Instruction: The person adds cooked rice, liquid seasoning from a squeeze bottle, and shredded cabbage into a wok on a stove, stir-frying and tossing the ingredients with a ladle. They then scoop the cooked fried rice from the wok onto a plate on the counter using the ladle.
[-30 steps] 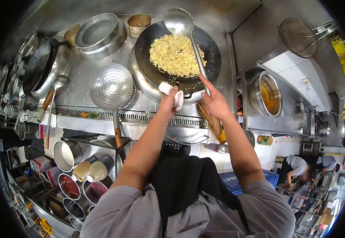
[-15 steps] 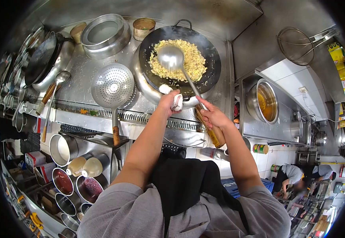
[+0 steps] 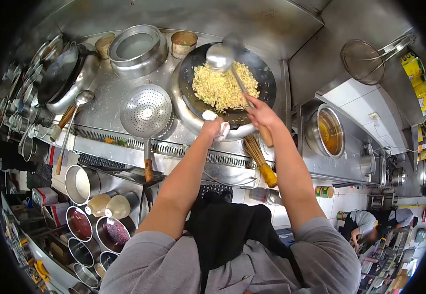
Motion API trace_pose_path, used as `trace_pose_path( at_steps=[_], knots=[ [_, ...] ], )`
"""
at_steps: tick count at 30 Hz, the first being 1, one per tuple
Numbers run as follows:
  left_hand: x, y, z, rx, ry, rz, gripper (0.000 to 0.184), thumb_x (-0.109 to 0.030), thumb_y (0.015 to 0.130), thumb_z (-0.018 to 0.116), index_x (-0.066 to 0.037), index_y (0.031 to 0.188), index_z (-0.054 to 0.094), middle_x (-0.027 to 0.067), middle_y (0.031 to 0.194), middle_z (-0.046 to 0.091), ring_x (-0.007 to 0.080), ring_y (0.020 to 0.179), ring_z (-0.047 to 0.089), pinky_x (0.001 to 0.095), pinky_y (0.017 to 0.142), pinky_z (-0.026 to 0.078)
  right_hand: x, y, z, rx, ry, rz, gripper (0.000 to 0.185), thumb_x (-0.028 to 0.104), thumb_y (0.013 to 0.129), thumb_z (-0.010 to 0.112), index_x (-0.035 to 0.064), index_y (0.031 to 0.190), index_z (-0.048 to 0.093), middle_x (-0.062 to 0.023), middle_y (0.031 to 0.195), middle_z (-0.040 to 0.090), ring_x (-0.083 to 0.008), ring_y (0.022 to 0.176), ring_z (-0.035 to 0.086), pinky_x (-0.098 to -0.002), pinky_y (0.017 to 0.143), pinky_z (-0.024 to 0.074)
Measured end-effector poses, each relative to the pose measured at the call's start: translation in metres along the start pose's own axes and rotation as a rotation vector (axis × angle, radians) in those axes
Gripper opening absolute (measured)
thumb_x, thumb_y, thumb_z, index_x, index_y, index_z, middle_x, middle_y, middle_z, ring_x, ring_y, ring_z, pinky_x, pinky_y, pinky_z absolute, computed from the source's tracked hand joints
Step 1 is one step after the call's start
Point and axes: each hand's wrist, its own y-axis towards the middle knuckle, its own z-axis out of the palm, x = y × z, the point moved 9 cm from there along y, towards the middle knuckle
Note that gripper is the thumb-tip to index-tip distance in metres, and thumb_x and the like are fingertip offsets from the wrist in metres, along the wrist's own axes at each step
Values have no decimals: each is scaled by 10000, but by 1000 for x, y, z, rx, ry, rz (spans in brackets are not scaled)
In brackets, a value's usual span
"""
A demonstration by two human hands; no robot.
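Observation:
A black wok (image 3: 268, 81) sits on the stove with yellow fried rice (image 3: 218, 87) in it. My left hand (image 3: 214, 128) is closed round a white cloth (image 3: 223, 131) at the wok's near rim; the wok handle there is hidden. My right hand (image 3: 261, 113) grips the long shaft of a metal ladle (image 3: 220, 57), whose wooden end sticks out below the hand. The ladle's bowl is over the far part of the rice. Below my right hand, a bamboo brush (image 3: 258, 159) with a yellow grip leans at the stove's front edge.
A perforated skimmer (image 3: 146, 110) lies left of the wok, with a steel pot (image 3: 137, 51) and a tin can (image 3: 183, 44) behind. A pot of amber liquid (image 3: 329, 130) stands right. Several sauce containers (image 3: 80, 224) are lower left. A co-worker (image 3: 362, 223) bends at far right.
My right hand and the ladle have moved up, away from me, and the ladle's bowl is nearer the wok's far side. The rice has shifted toward the near side. My left hand keeps its grip.

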Motion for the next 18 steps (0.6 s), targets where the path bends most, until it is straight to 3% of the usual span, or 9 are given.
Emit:
trace_pose_path(
  at_steps=[1,4,5,7,8,10,11,16,18],
  knots=[
    [-1,1,-3,-18,13,31,298,-404,858,539,-133,850,662,58,787,664,195,622,626,362,555,475,13,-21,-8,-103,-121,-4,646,31,926,484,209,1512,280,-29,678,520,-88,435,384,-263,410,390],
    [-7,-24,2,25,-147,-57,261,-379,850,553,-142,873,657,63,819,654,198,654,621,392,600,491,20,-48,-43,-379,-375,-77,726,39,914,482,203,1541,156,-172,903,667,-224,550,580,-365,550,512],
    [-1,-31,7,57,-226,-162,254,-396,869,579,-160,937,643,42,830,639,186,688,606,406,638,500,9,-42,-42,-432,-565,-4,751,39,897,471,207,1542,125,-216,987,650,-274,674,609,-389,640,515],
    [-2,-34,16,130,-363,-153,255,-412,889,586,-176,975,630,23,828,628,176,700,595,400,644,501,1,-27,-34,-547,-942,125,803,40,864,449,215,1546,63,-305,1155,615,-374,922,667,-436,820,522],
    [-5,-35,21,169,-429,-144,257,-419,899,590,-183,994,624,14,827,623,171,705,590,396,647,502,-10,-23,-18,-426,-860,171,811,53,845,437,224,1543,62,-347,1146,588,-447,1093,588,-449,982,436],
    [-20,-48,26,209,-503,-98,231,-401,921,591,-192,1017,607,3,814,622,164,693,587,390,627,506,-24,-22,15,-279,-920,38,797,70,885,480,191,1538,40,-356,1094,597,-469,1039,594,-467,942,447],
    [-21,-47,25,210,-505,-91,217,-383,921,593,-188,1014,604,5,811,624,167,691,590,391,616,508,-24,-38,27,-220,-905,29,807,65,875,483,243,1536,56,-357,1071,602,-476,993,602,-493,913,446],
    [-8,-26,26,120,-466,-119,107,-223,934,545,-123,932,584,35,767,620,185,617,600,388,505,510,-35,-155,-9,-16,-1183,166,887,39,842,484,393,1523,40,-297,937,647,-410,880,654,-494,796,493],
    [-11,-26,26,62,-491,-84,101,-165,921,532,-78,897,577,68,754,612,204,590,599,384,480,505,-31,-182,-38,-21,-1327,373,911,9,825,481,400,1524,46,-249,907,663,-363,829,678,-475,729,520]
  ],
)
